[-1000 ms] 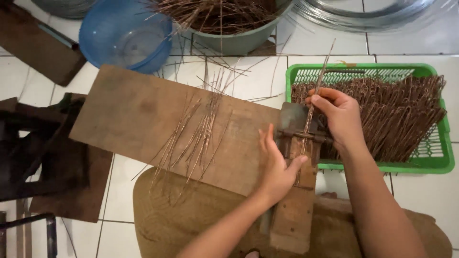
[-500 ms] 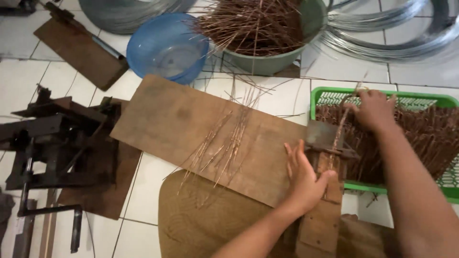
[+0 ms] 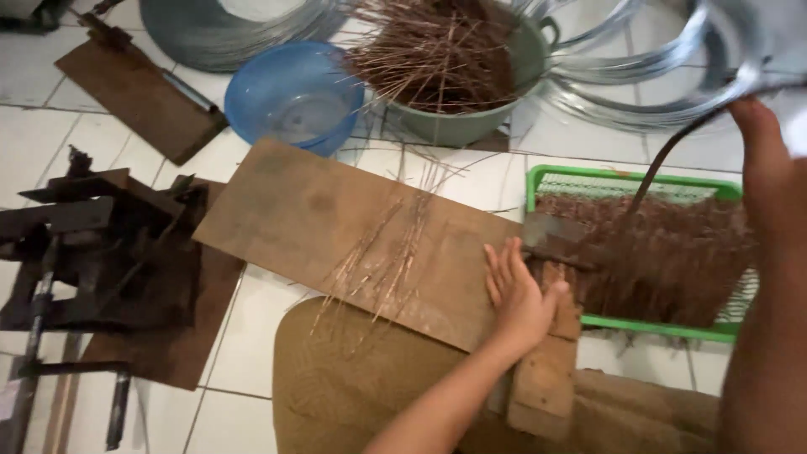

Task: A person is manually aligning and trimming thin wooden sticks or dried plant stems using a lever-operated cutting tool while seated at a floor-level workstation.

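Open floor tile (image 3: 244, 336) lies between the board (image 3: 336, 227) and the iron jig (image 3: 92, 244) at left; the board's left half is bare, with loose rods (image 3: 387, 261) across its middle. The far edge is blocked by the blue bowl (image 3: 294, 92), rod-filled pot (image 3: 454, 67) and wire coils (image 3: 639, 67). At right, the green basket (image 3: 546, 181) and wooden block (image 3: 546, 378) close the way.

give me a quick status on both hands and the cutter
Left hand flat on wooden cutter block. Right hand raised, gripping lever handle. Green tray of sticks beside; nothing blocking.
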